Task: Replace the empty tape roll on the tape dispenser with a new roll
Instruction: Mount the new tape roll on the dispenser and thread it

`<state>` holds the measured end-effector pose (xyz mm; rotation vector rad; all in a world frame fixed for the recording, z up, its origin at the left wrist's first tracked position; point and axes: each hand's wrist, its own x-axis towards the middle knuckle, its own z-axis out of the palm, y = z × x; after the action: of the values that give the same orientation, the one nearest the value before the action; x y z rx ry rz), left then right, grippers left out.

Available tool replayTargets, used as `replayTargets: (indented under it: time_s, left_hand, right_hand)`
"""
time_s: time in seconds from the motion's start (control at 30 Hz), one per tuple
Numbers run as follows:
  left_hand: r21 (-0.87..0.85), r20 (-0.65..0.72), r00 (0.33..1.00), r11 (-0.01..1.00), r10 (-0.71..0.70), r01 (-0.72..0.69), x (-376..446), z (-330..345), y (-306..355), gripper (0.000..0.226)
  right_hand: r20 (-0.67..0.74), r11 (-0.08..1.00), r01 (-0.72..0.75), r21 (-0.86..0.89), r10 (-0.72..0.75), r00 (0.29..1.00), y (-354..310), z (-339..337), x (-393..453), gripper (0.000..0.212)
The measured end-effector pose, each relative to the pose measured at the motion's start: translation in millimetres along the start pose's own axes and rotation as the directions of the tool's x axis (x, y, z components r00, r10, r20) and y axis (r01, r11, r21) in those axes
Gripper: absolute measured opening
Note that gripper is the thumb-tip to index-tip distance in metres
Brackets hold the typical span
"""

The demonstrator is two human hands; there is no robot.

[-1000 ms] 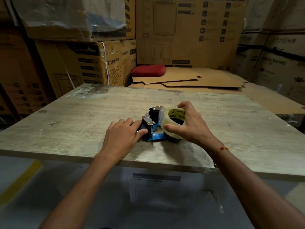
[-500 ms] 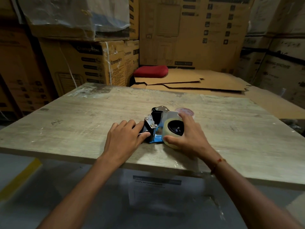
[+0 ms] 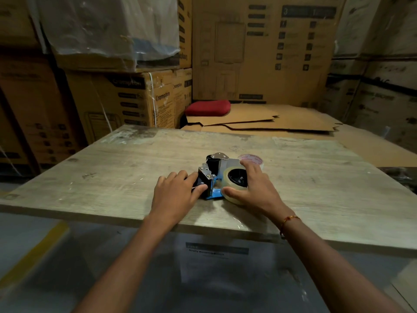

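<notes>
A blue and metal tape dispenser (image 3: 212,177) lies on its side near the front of the wooden table (image 3: 112,177). A clear tape roll (image 3: 234,195) sits on the dispenser's black hub. My right hand (image 3: 252,190) curls over that roll, thumb on its front rim and fingers on its far side. My left hand (image 3: 178,193) grips the dispenser's dark handle end from the left. A flat whitish ring with red print, the old roll (image 3: 251,158), lies on the table just behind my right hand.
Stacked cardboard boxes (image 3: 126,102) wall in the left, back and right. Flattened cardboard sheets (image 3: 270,123) and a red cushion (image 3: 207,108) lie beyond the table's far edge. A grey floor with a yellow stripe (image 3: 33,256) is below the front edge.
My right hand lowered the clear roll from a tilted hold onto the dispenser's hub and now presses it flat. The old ring behind came into view. My left hand stayed put.
</notes>
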<state>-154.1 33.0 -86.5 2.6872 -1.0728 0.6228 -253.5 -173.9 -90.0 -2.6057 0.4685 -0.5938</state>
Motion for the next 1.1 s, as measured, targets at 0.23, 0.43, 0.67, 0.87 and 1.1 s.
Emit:
replayTargets:
  time_s: [0.23,0.43,0.67,0.87,1.1]
  left_hand:
    - [0.002,-0.001,0.979,0.979,-0.202,0.202,-4,-10,28,0.051]
    - [-0.163,0.174,0.959,0.954,-0.224,0.252,-7,-24,57,0.051]
    - [-0.774,0.360,0.925,0.514,-0.124,0.370,-5,-29,44,0.026]
    - [-0.772,0.039,0.930,0.580,-0.366,0.260,15,-15,12,0.017]
    - [-0.800,0.116,0.992,0.596,0.043,0.067,29,11,13,0.043]
  right_hand:
    - [-0.133,0.996,0.064,-0.066,-0.072,0.988,2,3,-32,0.076]
    - [-0.229,0.982,0.124,0.145,-0.088,0.969,-1,-15,-35,0.032]
    - [-0.003,0.920,0.010,0.392,-0.010,1.000,-34,-21,-34,0.056]
    - [0.164,0.992,0.068,0.103,-0.085,0.983,-37,-32,-27,0.071]
    - [0.249,0.991,0.119,-0.063,-0.100,0.963,-12,-66,-23,0.063]
